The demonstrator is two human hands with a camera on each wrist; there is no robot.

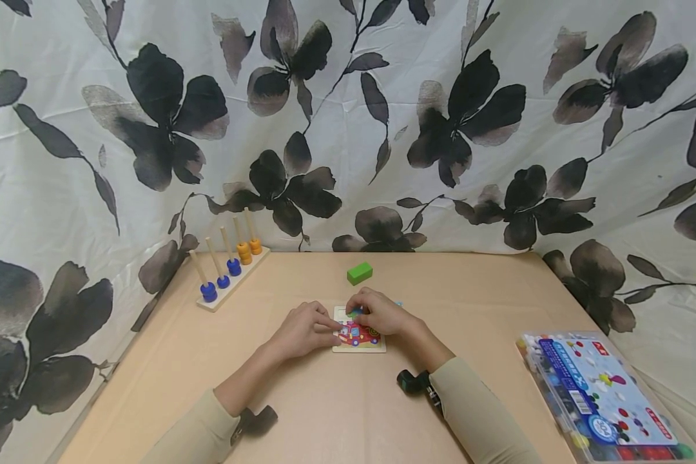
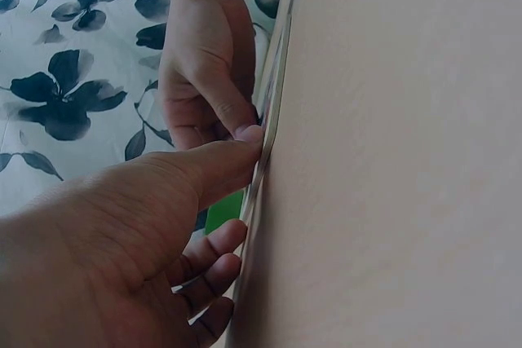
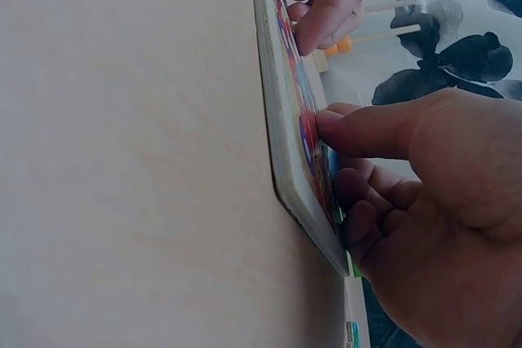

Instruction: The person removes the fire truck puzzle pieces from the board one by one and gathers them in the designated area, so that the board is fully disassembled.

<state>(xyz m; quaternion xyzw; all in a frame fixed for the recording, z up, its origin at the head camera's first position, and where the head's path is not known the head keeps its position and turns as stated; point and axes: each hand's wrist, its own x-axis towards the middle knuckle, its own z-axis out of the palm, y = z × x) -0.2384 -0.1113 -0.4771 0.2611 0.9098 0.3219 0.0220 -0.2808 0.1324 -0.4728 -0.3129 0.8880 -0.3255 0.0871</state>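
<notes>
A small wooden puzzle board (image 1: 359, 348) with a red vehicle picture lies flat on the table. My left hand (image 1: 307, 330) is at its left side, thumb and index finger touching the board while the other fingers hang loosely. Over the upper part of the board, my right hand (image 1: 383, 312) has its fingers curled and its thumb low against the picture. A blue-green puzzle piece (image 1: 354, 312) shows at its fingertips, partly hidden by them. In the right wrist view, the red picture (image 3: 306, 116) is seen almost edge-on beside the right thumb (image 3: 359, 129).
A green block (image 1: 359, 273) lies behind the board. At the back left stands a wooden peg stand (image 1: 226, 293) with blue and orange rings. A clear case (image 1: 609, 393) of coloured pieces lies at the front right. A flowered cloth (image 1: 348, 161) hangs behind the table.
</notes>
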